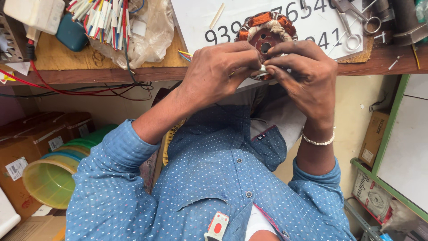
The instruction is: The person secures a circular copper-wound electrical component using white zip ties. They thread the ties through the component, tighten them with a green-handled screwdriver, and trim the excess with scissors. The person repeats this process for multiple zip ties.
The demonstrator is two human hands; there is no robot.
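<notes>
At top centre the left hand [220,71] and right hand [305,73] pinch the near rim of a round copper-wound stator [266,33], held over a white printed sign [200,18], with brown labelled cartons [26,143] at lower left.

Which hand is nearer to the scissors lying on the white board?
Right. The right hand grips the copper-wound stator just below-left of the scissors; the left hand holds the stator's far side, farther from them.
</notes>
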